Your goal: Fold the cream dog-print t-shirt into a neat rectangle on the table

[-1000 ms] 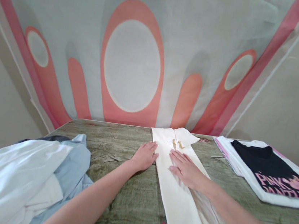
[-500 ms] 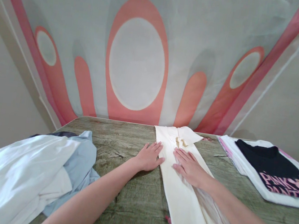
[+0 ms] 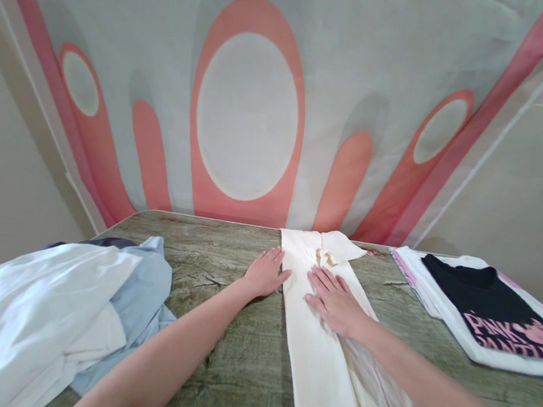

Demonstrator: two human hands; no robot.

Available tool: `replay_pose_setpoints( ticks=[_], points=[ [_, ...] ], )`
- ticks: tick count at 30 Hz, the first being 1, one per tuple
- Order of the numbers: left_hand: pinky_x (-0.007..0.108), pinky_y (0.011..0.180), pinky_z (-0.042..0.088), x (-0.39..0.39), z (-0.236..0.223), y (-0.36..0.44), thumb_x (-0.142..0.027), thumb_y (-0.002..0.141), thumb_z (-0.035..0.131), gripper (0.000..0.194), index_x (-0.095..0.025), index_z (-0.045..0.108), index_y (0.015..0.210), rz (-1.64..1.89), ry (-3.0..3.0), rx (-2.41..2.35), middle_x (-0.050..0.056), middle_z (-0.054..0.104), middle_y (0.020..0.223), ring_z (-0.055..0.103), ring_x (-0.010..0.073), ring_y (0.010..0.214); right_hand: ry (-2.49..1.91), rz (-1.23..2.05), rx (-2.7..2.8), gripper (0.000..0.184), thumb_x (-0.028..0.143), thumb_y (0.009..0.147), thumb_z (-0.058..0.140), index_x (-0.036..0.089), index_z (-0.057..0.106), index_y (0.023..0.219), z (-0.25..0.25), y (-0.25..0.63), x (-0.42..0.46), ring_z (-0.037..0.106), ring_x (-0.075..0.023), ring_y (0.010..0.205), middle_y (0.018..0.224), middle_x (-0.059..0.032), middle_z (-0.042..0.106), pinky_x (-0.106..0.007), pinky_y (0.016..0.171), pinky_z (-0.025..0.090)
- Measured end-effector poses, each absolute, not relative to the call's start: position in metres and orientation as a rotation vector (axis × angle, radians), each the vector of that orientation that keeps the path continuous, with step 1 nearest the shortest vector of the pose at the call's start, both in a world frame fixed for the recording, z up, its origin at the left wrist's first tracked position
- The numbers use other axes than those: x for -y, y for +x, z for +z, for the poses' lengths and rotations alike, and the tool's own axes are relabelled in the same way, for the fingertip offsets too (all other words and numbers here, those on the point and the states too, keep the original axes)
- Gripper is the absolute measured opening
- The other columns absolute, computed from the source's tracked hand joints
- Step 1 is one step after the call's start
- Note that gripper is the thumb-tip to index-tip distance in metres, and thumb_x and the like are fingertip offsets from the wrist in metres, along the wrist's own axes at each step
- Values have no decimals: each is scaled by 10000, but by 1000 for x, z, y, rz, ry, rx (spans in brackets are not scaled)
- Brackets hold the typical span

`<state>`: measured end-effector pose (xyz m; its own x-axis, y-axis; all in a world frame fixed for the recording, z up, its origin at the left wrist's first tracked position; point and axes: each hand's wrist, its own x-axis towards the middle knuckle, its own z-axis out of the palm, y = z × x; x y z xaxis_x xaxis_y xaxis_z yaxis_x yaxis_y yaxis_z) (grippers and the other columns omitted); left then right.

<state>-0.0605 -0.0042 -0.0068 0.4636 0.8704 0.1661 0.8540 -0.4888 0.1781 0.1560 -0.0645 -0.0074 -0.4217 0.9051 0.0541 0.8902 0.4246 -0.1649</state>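
A long cream-coloured garment, partly folded lengthwise, stretches from the table's far edge toward me. Near its far end shows a small tan tie or bow, and a flap sticks out to the right there. My left hand lies flat at the garment's left edge, fingers extended, thumb on the cloth. On top of the fabric rests my right hand, palm down with fingers stretched out. Sheer, wrinkled cloth runs beneath my right forearm. The garment's near end is cut off by the frame.
Heaped at left are a white cloth and a light blue cloth, with something dark behind. At right, folded shirts lie stacked, a black printed one on top. The wood-patterned table meets a grey-and-pink backdrop.
Both hands have shifted slightly left, still flat. The middle of the cream garment has moved a little left with them.
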Motion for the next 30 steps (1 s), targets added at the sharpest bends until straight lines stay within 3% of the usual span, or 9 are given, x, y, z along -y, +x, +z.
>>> replay_pose_setpoints(
  ticks=[8, 17, 20, 24, 26, 30],
  points=[
    [369, 1072, 212, -13, -9, -72, -308, 888, 331, 500, -89, 304, 1336, 625, 2503, -1647, 139, 301, 1414, 233, 203, 1321, -1725, 171, 2479, 623, 508, 901, 146, 153, 228, 1406, -5, 127, 32, 96, -253, 1351, 1478, -76, 176, -493, 1062, 106],
    [407, 1063, 199, -1, -5, -70, -305, 907, 302, 424, -191, 394, 1305, 385, 2690, -1447, 64, 347, 1402, 241, 194, 1316, -1559, -37, 2461, 548, 429, 904, 257, 123, 351, 1349, -1, 118, 39, 147, -277, 1337, 1435, -105, 293, -521, 1064, 26],
    [395, 1059, 208, -3, -7, -71, -279, 919, 264, 418, -197, 394, 1307, 355, 2706, -1440, 57, 347, 1403, 273, 183, 1301, -1296, -40, 2542, 485, 352, 892, 337, 125, 391, 1317, 8, 111, 54, 245, -258, 1304, 1384, -117, 380, -484, 1084, 73],
    [365, 1055, 220, -8, -9, -74, -271, 920, 262, 416, -200, 395, 1308, 343, 2726, -1407, 51, 343, 1405, 297, 176, 1289, -1073, 105, 2568, 379, 223, 886, 337, 140, 495, 1220, 12, 101, 67, 442, -222, 1165, 1244, -115, 517, -413, 1038, 288],
    [355, 1054, 221, -9, -9, -75, -276, 921, 262, 417, -199, 395, 1308, 344, 2735, -1400, 49, 344, 1405, 299, 177, 1288, -1009, 164, 2577, 386, 189, 884, 322, 134, 499, 1222, 10, 100, 69, 457, -216, 1155, 1253, -117, 511, -388, 1009, 346],
    [352, 1053, 219, -9, -10, -75, -288, 923, 264, 421, -197, 389, 1315, 352, 2740, -1402, 45, 349, 1402, 300, 182, 1287, -970, 221, 2609, 427, 162, 881, 302, 132, 459, 1276, 5, 107, 76, 413, -213, 1215, 1321, -109, 466, -402, 1040, 318]
  ],
)
